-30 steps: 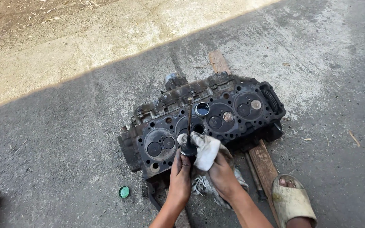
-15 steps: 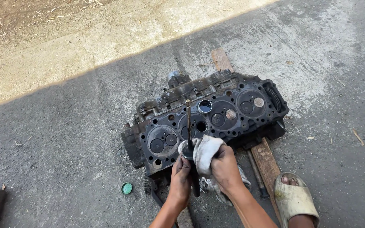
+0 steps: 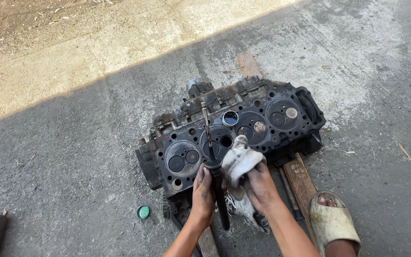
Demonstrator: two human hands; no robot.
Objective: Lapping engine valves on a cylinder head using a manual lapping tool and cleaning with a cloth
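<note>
A dark, greasy cast-metal cylinder head (image 3: 234, 131) lies face-up on the grey concrete floor (image 3: 63, 181), resting across a worn wooden plank (image 3: 298, 173). Its round combustion recesses hold valves: the left one (image 3: 182, 160) shows two dark valve discs, while the right ones show paler, rust-toned discs. One round port near the middle (image 3: 230, 118) appears to hold a little shiny liquid.

The left hand (image 3: 204, 189) is closed around a long black-handled tool with a thin metal shaft (image 3: 213, 164), whose tip stands up over the head. The right hand (image 3: 259, 186) is clenched on a dirty white rag (image 3: 238, 162) pressed against the head's near edge, just beside the tool.

A small green round cap (image 3: 143, 212) lies on the floor, left of the hands. A foot in a pale sandal (image 3: 331, 221) stands beside the plank.
</note>
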